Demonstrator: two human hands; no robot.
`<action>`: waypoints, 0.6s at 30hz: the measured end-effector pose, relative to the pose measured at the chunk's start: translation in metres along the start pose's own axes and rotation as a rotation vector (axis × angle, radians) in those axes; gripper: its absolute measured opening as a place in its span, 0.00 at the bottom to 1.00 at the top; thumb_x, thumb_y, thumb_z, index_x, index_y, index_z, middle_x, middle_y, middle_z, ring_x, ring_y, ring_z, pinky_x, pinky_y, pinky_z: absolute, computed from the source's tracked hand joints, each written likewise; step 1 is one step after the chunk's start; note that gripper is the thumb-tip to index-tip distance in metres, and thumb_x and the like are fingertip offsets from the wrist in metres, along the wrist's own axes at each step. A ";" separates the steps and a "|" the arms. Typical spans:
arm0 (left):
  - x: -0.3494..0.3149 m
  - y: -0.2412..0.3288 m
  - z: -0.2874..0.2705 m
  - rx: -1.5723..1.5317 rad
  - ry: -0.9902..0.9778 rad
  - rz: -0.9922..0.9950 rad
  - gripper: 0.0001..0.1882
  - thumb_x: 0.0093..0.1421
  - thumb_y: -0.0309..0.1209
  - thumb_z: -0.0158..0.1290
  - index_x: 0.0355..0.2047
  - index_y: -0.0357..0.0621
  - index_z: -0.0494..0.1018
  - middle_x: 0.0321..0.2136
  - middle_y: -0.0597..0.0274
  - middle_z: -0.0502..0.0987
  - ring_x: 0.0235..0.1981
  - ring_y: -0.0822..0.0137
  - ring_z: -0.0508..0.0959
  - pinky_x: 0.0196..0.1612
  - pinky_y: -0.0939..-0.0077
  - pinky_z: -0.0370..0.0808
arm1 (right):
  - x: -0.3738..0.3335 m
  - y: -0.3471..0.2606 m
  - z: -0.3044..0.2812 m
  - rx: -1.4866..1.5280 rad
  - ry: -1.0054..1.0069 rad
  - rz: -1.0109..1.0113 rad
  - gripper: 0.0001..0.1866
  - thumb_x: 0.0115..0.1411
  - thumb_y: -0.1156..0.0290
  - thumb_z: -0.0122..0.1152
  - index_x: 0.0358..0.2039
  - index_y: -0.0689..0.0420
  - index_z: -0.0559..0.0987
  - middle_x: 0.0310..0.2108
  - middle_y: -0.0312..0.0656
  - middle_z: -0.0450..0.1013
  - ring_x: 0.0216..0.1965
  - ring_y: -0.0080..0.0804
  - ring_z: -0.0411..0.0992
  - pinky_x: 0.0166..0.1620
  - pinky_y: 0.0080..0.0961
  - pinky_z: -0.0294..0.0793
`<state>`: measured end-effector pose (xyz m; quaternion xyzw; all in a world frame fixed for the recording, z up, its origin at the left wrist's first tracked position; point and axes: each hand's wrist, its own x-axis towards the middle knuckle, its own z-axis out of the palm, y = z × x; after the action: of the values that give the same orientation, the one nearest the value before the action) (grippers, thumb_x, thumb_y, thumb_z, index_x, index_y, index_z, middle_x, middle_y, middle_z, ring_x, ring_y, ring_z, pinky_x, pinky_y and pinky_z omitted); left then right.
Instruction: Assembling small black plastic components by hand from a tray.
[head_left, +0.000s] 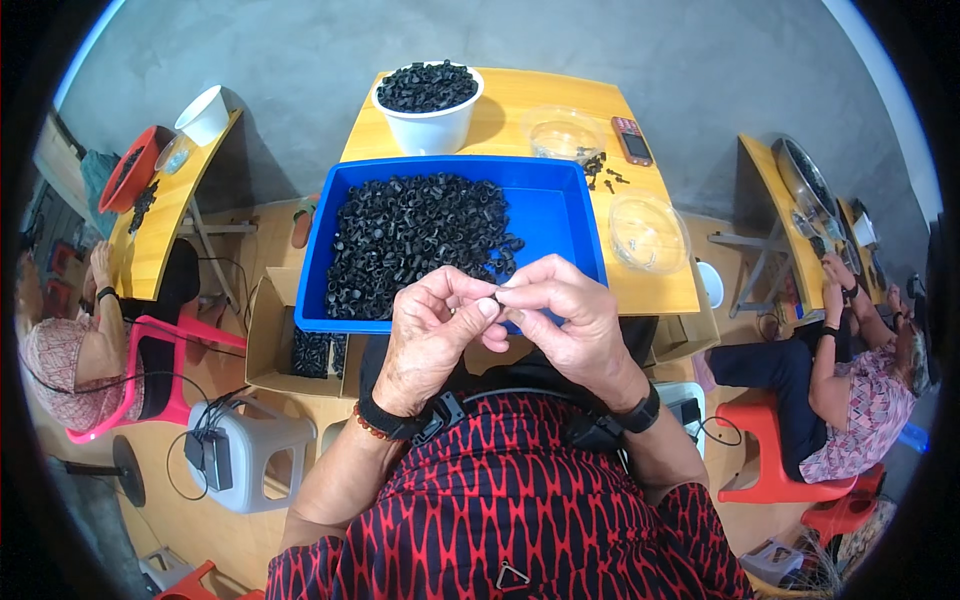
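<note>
Just over the near edge of the blue tray (555, 225), my left hand (435, 330) and right hand (570, 318) meet fingertip to fingertip. Both are closed in a pinch on a small black part (498, 298), mostly hidden by the fingers. Many small black curved plastic pieces (415, 235) are heaped across the tray's left and middle, while its blue bottom shows on the right. Behind the tray, a white bucket (425, 132) is heaped with more black pieces. To its right sit two clear plastic bowls, the nearer bowl (650, 235) holding a few small bits.
Loose black parts (598, 172) and a red phone (632, 141) lie on the yellow table (655, 285). Below at left is a cardboard box (268, 340), with a grey stool (250, 455) nearby. Co-workers sit at a left table (170, 225) and a right table (775, 190).
</note>
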<state>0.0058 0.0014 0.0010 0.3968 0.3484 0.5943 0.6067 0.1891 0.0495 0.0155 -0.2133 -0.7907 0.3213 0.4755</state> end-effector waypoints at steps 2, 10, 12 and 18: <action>0.000 -0.001 -0.002 0.000 0.003 -0.002 0.06 0.63 0.22 0.57 0.39 0.35 0.74 0.32 0.56 0.81 0.28 0.71 0.81 0.34 0.77 0.83 | 0.000 0.001 0.000 -0.004 -0.053 0.022 0.12 0.57 0.85 0.62 0.41 0.59 0.81 0.37 0.43 0.75 0.36 0.31 0.76 0.38 0.23 0.76; 0.009 0.013 -0.022 -0.011 0.348 0.361 0.07 0.65 0.24 0.54 0.43 0.39 0.72 0.35 0.54 0.79 0.31 0.68 0.79 0.36 0.71 0.81 | 0.018 0.023 -0.025 0.074 0.117 0.385 0.09 0.62 0.81 0.59 0.42 0.63 0.82 0.33 0.39 0.75 0.29 0.19 0.75 0.30 0.16 0.75; 0.012 0.013 -0.032 -0.044 0.438 0.405 0.07 0.66 0.25 0.54 0.43 0.40 0.72 0.35 0.55 0.78 0.31 0.69 0.79 0.36 0.72 0.81 | 0.019 0.033 -0.029 -0.010 0.006 0.393 0.08 0.61 0.80 0.60 0.40 0.64 0.82 0.32 0.41 0.76 0.29 0.25 0.76 0.31 0.21 0.76; 0.016 0.004 -0.044 -0.095 0.482 0.394 0.07 0.66 0.26 0.54 0.43 0.40 0.72 0.35 0.56 0.78 0.32 0.70 0.79 0.37 0.73 0.81 | 0.031 0.059 -0.025 -0.388 -0.255 0.155 0.06 0.56 0.79 0.59 0.35 0.64 0.81 0.30 0.51 0.76 0.33 0.50 0.75 0.38 0.40 0.76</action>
<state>-0.0351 0.0199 -0.0140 0.2756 0.3702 0.7930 0.3977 0.1993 0.1186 0.0017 -0.3186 -0.8724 0.2233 0.2960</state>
